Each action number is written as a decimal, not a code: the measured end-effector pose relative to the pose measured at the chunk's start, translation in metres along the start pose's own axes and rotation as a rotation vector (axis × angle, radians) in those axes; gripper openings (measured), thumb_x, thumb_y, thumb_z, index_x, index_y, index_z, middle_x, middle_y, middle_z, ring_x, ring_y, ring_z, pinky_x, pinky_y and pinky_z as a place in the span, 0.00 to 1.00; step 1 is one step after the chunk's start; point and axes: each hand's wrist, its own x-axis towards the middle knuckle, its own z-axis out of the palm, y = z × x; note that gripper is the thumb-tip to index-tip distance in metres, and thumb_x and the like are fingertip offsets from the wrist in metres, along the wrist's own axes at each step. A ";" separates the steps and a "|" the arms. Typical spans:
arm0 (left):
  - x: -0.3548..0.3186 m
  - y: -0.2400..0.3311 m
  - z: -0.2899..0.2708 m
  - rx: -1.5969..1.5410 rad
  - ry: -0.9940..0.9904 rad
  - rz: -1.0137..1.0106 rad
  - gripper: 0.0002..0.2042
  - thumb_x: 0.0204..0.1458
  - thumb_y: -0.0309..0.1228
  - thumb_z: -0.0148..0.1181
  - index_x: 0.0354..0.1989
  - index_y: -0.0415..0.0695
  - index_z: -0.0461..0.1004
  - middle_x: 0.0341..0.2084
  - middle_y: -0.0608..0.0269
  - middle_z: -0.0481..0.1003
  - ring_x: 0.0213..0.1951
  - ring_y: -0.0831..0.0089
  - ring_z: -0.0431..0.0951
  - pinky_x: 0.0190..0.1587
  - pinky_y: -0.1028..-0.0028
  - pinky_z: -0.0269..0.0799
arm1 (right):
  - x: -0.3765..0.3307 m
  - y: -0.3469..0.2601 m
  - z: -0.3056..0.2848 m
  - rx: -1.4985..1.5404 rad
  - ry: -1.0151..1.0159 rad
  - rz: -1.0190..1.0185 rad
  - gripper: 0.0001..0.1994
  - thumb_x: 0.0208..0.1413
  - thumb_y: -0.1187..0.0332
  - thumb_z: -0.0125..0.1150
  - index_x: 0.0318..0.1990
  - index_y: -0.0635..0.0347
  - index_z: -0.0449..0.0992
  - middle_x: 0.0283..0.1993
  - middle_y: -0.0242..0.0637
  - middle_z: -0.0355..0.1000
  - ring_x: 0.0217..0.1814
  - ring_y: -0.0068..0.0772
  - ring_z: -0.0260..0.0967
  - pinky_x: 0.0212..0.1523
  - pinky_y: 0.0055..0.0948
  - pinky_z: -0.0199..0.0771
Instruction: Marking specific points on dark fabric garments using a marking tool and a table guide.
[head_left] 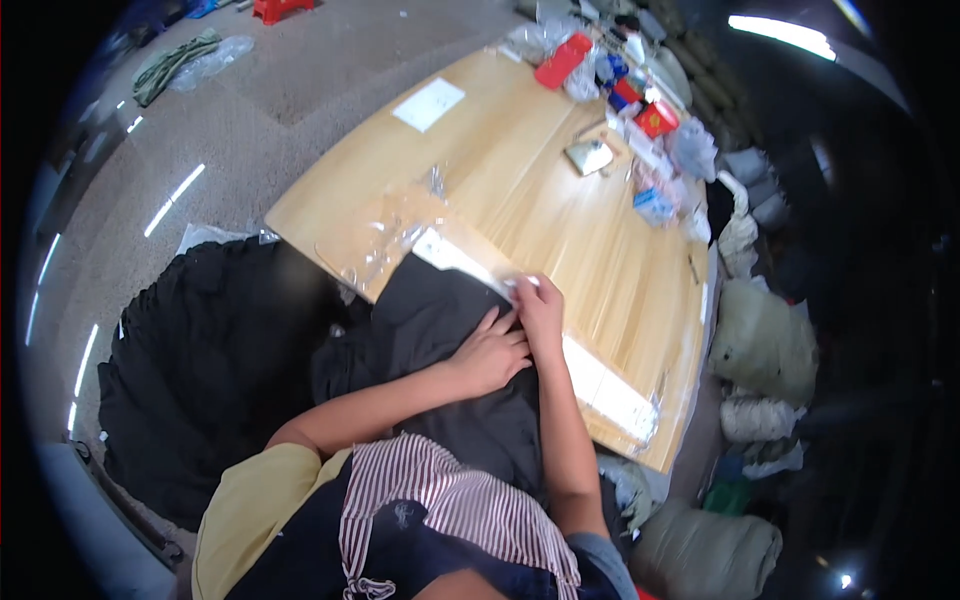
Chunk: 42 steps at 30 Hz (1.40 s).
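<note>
A piece of black fabric [440,305] lies over the near edge of the wooden table and drapes into my lap. My left hand [488,357] rests on it, fingers spread and flat. Just beyond, my right hand [540,312] is at the fabric's right edge with thumb and fingers pinched together. Something small and whitish shows at those fingertips, too small to name. Under the fabric's far edge runs a white paper strip [455,256], and another white strip [610,390] continues on the right.
Clear plastic scraps [375,250] lie on the wooden table [520,150] beside a white sheet [429,105]. A small square dish [589,156], a red box [657,119] and plastic bags [692,148] crowd its far right. A large black fabric heap [215,370] stands at left; rolled bundles [765,335] line the right.
</note>
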 end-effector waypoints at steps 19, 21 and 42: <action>-0.039 0.050 -0.073 -0.270 -0.290 -0.188 0.08 0.50 0.36 0.61 0.34 0.47 0.78 0.31 0.57 0.78 0.32 0.59 0.80 0.34 0.64 0.74 | -0.149 -0.026 -0.031 0.810 -0.022 0.425 0.10 0.63 0.64 0.54 0.30 0.53 0.67 0.21 0.26 0.63 0.14 0.15 0.48 0.16 0.18 0.48; -0.027 0.053 -0.089 -0.393 0.089 -0.179 0.09 0.49 0.26 0.61 0.40 0.45 0.78 0.32 0.58 0.79 0.30 0.68 0.79 0.33 0.71 0.73 | -0.157 -0.041 -0.037 0.865 -0.105 0.435 0.09 0.64 0.64 0.53 0.31 0.54 0.67 0.21 0.25 0.62 0.14 0.15 0.48 0.16 0.18 0.48; 0.025 0.086 -0.154 -0.957 -0.278 -0.435 0.08 0.60 0.26 0.48 0.42 0.37 0.72 0.22 0.59 0.75 0.17 0.73 0.78 0.15 0.78 0.68 | -0.180 -0.100 -0.155 -0.103 -0.270 0.078 0.16 0.52 0.78 0.62 0.50 0.62 0.74 0.29 0.25 0.71 0.35 0.13 0.66 0.38 0.17 0.67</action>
